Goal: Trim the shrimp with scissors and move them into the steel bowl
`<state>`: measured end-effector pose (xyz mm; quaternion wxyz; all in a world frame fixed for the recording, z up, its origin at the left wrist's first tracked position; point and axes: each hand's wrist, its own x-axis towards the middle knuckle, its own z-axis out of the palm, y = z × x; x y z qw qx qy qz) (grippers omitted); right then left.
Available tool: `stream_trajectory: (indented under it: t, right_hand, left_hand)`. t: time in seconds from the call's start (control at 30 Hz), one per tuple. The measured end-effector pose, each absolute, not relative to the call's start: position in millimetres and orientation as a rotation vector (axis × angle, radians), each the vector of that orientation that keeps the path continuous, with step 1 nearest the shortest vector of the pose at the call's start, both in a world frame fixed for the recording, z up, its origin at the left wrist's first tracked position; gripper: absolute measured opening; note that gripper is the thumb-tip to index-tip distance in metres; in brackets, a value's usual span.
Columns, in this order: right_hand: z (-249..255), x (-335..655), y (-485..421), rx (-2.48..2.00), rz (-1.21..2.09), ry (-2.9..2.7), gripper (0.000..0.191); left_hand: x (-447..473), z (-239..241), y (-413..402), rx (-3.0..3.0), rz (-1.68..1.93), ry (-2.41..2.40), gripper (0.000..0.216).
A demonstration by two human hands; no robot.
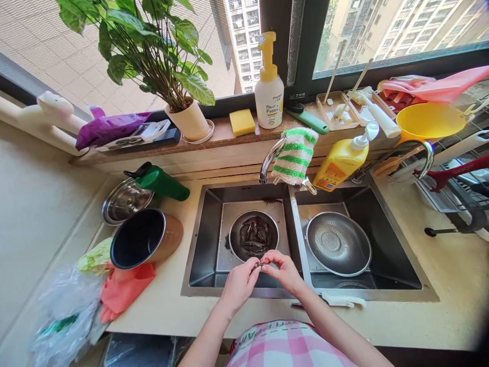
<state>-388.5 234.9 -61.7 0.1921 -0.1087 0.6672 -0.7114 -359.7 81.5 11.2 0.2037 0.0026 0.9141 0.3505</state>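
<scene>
My left hand (241,279) and my right hand (283,270) meet over the near rim of the left basin. Between their fingertips they pinch a small dark shrimp (261,264), mostly covered by the fingers. Just beyond it a round metal bowl (234,227) stands in the left basin (208,239) with several dark, wet shrimp (254,234) in it. A perforated metal strainer (353,247) lies in the right basin (397,255). Behind my right forearm, a pair of white-handled scissors (344,300) rests along the sink's front edge.
Left of the sink stand a dark-lined pot (171,237), a metal lid (122,201), a green bottle (164,182) and red rubber gloves (126,290). A striped cloth (295,155) hangs on the faucet (267,160), beside a yellow soap bottle (340,160). A dish rack (473,204) is at right.
</scene>
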Motion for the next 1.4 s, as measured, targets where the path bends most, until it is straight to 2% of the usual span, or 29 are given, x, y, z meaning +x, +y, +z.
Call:
stream_trajectory:
  t: [0.37, 0.67, 0.9, 1.4]
  right_hand:
    - [-61, -387, 237, -0.272, -1.992, 1.951, 0.013]
    - [-69, -379, 233, -0.135, -2.051, 1.765, 0.017]
    - [-72, -378, 235, -0.048, -2.051, 1.894, 0.020]
    - [-62, -383, 239, 0.016, -2.139, 1.537, 0.022]
  left_hand:
    - [-359, 4, 87, -0.046, 0.970, 2.532, 0.025]
    - [-360, 3, 88, -0.095, 0.940, 2.527, 0.025]
    - [-360, 4, 93, -0.083, 0.893, 2.558, 0.021]
    - [-362, 13, 85, 0.020, 0.761, 2.560, 0.021]
